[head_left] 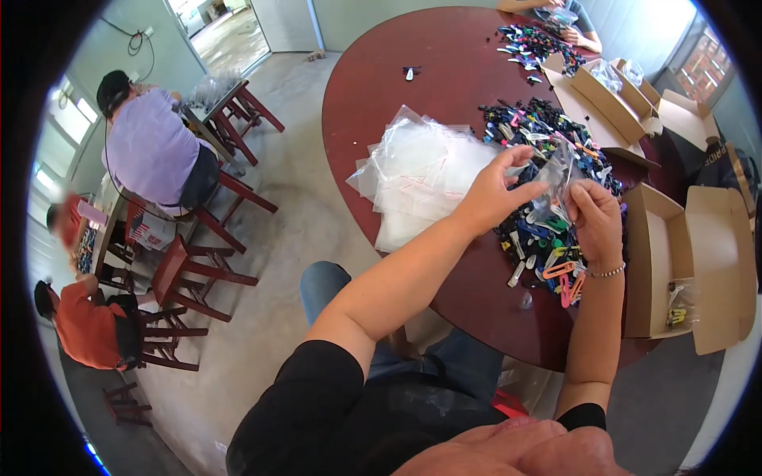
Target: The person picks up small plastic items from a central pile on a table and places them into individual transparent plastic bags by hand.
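Observation:
My right hand (pixel 595 218) pinches the edge of a clear plastic bag (pixel 558 178) above a heap of colourful hair clips (pixel 541 238) on the dark red table (pixel 381 63). My left hand (pixel 502 186) is at the bag's left side, its thumb and fingers apart; the thumb is near the plastic. To the left of the heap, and partly behind my left forearm, lies a spread stack of clear flat bags (pixel 421 170). Whether the bag in my right hand has anything inside is hard to make out.
An open cardboard box (pixel 651 274) with a few bagged clips stands at the table's right edge, more boxes (pixel 615 103) behind it. A person (pixel 587 32) works across the table. Two seated people (pixel 155 147) and wooden stools (pixel 186 274) are at left.

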The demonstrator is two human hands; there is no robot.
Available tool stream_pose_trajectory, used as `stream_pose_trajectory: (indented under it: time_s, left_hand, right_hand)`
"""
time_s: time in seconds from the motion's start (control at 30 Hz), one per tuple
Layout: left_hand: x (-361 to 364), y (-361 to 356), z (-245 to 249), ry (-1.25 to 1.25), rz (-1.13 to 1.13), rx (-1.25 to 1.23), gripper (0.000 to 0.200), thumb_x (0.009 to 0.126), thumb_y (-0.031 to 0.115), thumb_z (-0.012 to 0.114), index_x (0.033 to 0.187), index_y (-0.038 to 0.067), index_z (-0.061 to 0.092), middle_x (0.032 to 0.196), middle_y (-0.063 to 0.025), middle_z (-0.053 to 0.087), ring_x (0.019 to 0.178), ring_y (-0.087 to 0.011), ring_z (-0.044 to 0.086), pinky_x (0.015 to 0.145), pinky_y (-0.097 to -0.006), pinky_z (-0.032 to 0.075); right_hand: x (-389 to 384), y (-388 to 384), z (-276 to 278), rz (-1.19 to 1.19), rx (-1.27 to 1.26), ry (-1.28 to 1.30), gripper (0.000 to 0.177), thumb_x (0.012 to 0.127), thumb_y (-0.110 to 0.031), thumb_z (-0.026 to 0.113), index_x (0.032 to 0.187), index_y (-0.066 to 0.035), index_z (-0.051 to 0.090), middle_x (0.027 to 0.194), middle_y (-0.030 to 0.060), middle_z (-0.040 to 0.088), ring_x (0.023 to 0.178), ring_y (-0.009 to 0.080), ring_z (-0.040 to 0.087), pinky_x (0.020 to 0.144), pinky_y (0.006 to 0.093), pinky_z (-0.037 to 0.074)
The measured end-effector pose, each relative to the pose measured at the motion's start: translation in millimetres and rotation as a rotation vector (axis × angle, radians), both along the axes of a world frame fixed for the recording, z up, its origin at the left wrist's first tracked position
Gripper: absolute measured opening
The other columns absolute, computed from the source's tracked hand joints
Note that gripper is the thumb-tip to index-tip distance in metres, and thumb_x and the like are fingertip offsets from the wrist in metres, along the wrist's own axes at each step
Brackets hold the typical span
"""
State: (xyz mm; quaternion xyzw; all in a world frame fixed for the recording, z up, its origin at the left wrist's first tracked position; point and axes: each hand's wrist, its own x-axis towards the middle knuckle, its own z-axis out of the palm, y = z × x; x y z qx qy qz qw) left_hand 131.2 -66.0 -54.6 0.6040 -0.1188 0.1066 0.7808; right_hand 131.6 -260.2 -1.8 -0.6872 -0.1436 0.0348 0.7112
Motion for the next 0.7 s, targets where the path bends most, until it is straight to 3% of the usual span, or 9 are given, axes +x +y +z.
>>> stream_pose_trajectory:
  time_s: [0.13,0.23,0.3,0.37,0.4,0.43,0.47,0.53,0.7]
  left_hand:
    - [-13.0,4.3,8.3,-0.278,0.062,0.110,0.046,0.079,0.012,0.072,0.120,0.003,0.055,0.119,-0.0083,0.055,0.112,-0.0176,0.051,0.092,-0.0326,0.042]
    - [-36.3,6.2,39.1,-0.501,-0.072,-0.092,0.032,0.077,0.007,0.068,0.108,0.002,0.062,0.108,-0.0076,0.054,0.099,-0.0196,0.053,0.087,-0.0326,0.043]
    - [-74.9,5.5,68.9,-0.611,-0.156,-0.052,0.028,0.076,0.008,0.067,0.104,0.002,0.065,0.107,-0.0097,0.055,0.099,-0.0224,0.053,0.087,-0.0334,0.043]
    - [-115.4,17.3,119.4,-0.776,-0.223,0.244,0.008,0.075,0.006,0.066,0.082,0.009,0.069,0.100,-0.0071,0.058,0.088,-0.0228,0.053,0.082,-0.0423,0.044]
    - [-128.5,-0.3,117.8,-0.750,-0.355,-0.161,0.006,0.075,0.014,0.071,0.070,0.013,0.068,0.090,-0.0060,0.062,0.083,-0.0252,0.055,0.079,-0.0472,0.045]
    - [-139.5,-13.4,121.7,-0.775,-0.450,-0.418,0.005,0.080,0.016,0.071,0.078,0.012,0.070,0.090,-0.0065,0.067,0.084,-0.0278,0.059,0.079,-0.0466,0.047]
    - [-141.3,-2.0,131.2,-0.757,-0.714,-0.434,0.004,0.083,0.009,0.069,0.086,0.006,0.069,0.098,-0.0106,0.068,0.087,-0.0306,0.063,0.076,-0.0430,0.052]
    - [-146.2,-9.5,132.6,-0.802,-0.786,-0.538,0.033,0.091,0.019,0.064,0.111,-0.007,0.062,0.109,-0.0244,0.063,0.076,-0.0294,0.065,0.069,-0.0284,0.057]
    - [-154.9,4.0,131.4,-0.623,-0.943,-0.660,0.015,0.087,0.005,0.065,0.099,-0.004,0.065,0.102,-0.0194,0.066,0.084,-0.0305,0.064,0.071,-0.0341,0.057]
  right_hand:
    - [-12.8,-4.0,-3.6,0.100,0.134,0.007,0.013,0.093,-0.012,0.060,0.091,-0.002,0.068,0.077,0.0000,0.064,0.060,0.0037,0.049,0.054,0.0174,0.037]
    - [-9.2,-13.2,-4.2,-0.007,0.015,-0.106,0.014,0.096,-0.011,0.056,0.091,-0.001,0.065,0.078,-0.0008,0.059,0.063,0.0034,0.047,0.057,0.0164,0.036]
    - [-3.6,-17.4,-8.1,-0.035,0.085,-0.100,0.014,0.096,-0.011,0.056,0.092,-0.001,0.065,0.078,-0.0009,0.059,0.063,0.0035,0.047,0.057,0.0166,0.036]
    - [0.1,-21.1,-10.7,-0.060,0.150,-0.109,0.014,0.096,-0.010,0.056,0.093,0.000,0.065,0.079,-0.0005,0.060,0.064,0.0038,0.047,0.057,0.0174,0.037]
    - [0.9,-21.4,-12.0,-0.067,0.155,-0.105,0.014,0.096,-0.010,0.056,0.093,0.000,0.065,0.079,-0.0005,0.060,0.064,0.0038,0.047,0.057,0.0174,0.037]
    - [1.3,-21.0,-12.7,-0.081,0.157,-0.097,0.014,0.096,-0.010,0.057,0.094,0.000,0.065,0.080,-0.0002,0.061,0.064,0.0038,0.047,0.057,0.0176,0.037]
    - [2.0,-21.3,-13.2,-0.093,0.158,-0.090,0.014,0.096,-0.011,0.057,0.094,0.000,0.066,0.081,0.0001,0.061,0.064,0.0038,0.048,0.057,0.0178,0.037]
    - [2.7,-21.6,-16.4,-0.094,0.148,-0.111,0.014,0.095,-0.011,0.057,0.096,0.000,0.066,0.081,-0.0001,0.062,0.065,0.0036,0.048,0.057,0.0178,0.038]
    - [-1.2,-15.0,-15.6,-0.103,0.106,-0.144,0.014,0.095,-0.012,0.059,0.095,-0.001,0.067,0.078,-0.0017,0.062,0.062,0.0024,0.046,0.056,0.0172,0.035]
